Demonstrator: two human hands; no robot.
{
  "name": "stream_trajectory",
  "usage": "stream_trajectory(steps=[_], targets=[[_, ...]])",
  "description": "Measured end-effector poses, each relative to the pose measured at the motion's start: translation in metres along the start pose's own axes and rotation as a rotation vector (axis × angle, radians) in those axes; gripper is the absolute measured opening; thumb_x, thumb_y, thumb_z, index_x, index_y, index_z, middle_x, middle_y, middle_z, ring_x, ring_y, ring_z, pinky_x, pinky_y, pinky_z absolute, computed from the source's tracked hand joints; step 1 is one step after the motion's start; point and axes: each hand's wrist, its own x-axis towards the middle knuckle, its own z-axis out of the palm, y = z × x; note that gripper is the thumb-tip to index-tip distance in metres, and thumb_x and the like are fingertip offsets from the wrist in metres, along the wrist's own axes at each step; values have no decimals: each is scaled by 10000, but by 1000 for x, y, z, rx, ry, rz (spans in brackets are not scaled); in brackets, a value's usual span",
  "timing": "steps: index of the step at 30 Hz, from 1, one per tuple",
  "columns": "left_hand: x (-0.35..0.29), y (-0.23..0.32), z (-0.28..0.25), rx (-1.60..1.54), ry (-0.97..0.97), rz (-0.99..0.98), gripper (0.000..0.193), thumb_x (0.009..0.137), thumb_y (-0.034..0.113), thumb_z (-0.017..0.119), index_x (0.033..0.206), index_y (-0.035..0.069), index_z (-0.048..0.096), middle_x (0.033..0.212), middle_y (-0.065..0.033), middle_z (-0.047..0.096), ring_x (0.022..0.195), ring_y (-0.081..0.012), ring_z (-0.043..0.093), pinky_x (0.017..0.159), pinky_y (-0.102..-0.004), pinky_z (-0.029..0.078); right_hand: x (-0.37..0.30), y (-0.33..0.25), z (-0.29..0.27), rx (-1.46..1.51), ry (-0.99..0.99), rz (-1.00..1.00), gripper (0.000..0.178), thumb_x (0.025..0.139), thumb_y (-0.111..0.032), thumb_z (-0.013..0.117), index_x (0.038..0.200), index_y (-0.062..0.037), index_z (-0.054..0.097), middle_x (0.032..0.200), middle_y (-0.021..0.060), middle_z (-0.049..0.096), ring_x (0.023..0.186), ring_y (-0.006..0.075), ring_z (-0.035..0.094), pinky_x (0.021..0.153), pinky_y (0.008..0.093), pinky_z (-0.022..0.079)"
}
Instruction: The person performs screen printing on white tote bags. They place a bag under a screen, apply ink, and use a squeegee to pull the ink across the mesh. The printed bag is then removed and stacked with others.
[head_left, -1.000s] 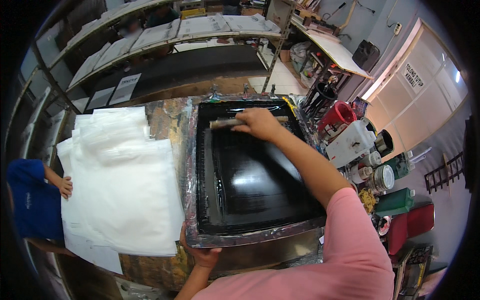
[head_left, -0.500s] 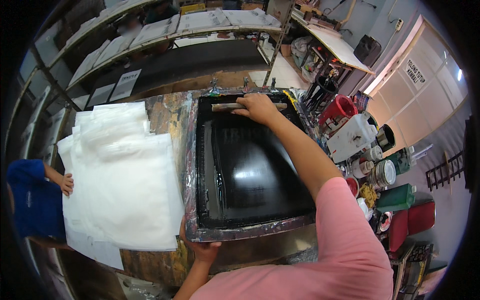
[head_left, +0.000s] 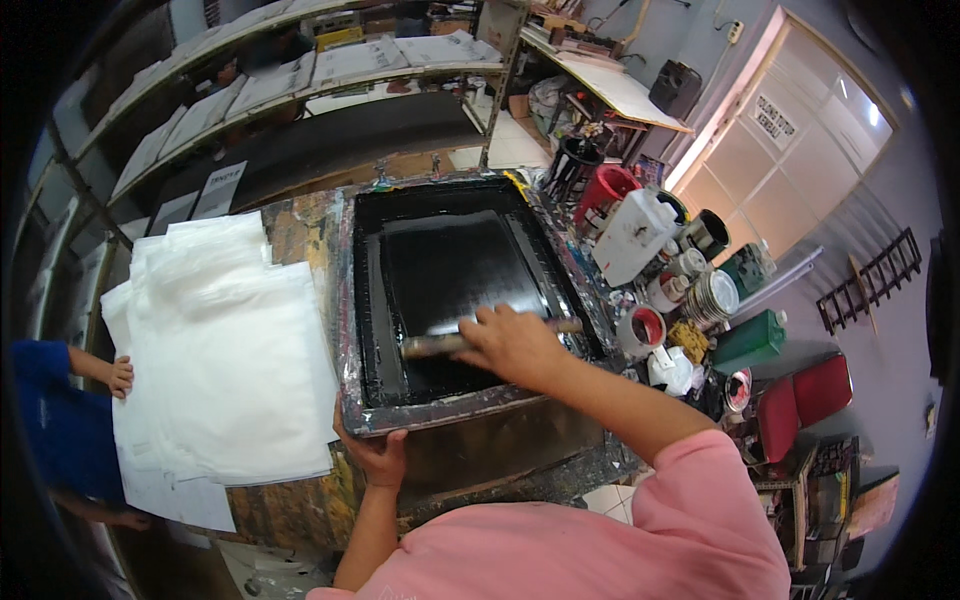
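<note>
A screen-printing frame (head_left: 347,300) lies flat on the worktable, its dark mesh (head_left: 455,260) coated with wet, shiny black ink. My right hand (head_left: 512,345) is wrapped round a wooden-handled squeegee (head_left: 424,347), which lies crosswise over the near part of the mesh. The squeegee's lower edge is hidden. My left hand (head_left: 378,457) grips the near left corner of the frame, thumb in front and fingers partly hidden behind the rim. Left of the frame rests a stack of thin white sheets (head_left: 225,350), loosely layered.
At the stack's left edge is another person's hand (head_left: 121,377), with a blue sleeve. Right of the frame stand a white jerrycan (head_left: 636,235), a red bucket (head_left: 603,190), a green container (head_left: 752,340) and several ink tubs. Racks with printed sheets (head_left: 355,62) stand behind.
My right hand has drawn the squeegee from the far end of the mesh to its near part. My left hand stays at the frame's corner. The view has shifted somewhat.
</note>
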Motion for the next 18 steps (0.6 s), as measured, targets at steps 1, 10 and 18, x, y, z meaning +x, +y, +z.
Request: stream_trajectory(steps=[1,10,18], targets=[[0,0,0,11,-9,7,1272,813,647,903,1653,-41,240,1582,-190,418,1431,-311,501,1188,-437,453,-15,-12,-12,30,-95,40,388,977,-441,737,1112,-89,647,1023,133,658,958,354,686,743,482,603],[37,64,26,60,84,128,955,952,436,858,1602,-61,364,1479,-178,527,1326,-276,564,1127,-383,461,-27,-44,-76,-68,216,42,392,963,-405,721,1098,-43,662,1024,154,648,1027,345,645,963,533,501],[171,56,69,-340,209,442,697,1154,448,513,1593,-39,276,1466,-216,531,1385,-308,504,1222,-440,359,72,-6,-155,-165,660,1,425,939,-474,686,833,-63,705,816,135,722,828,321,688,891,512,445]])
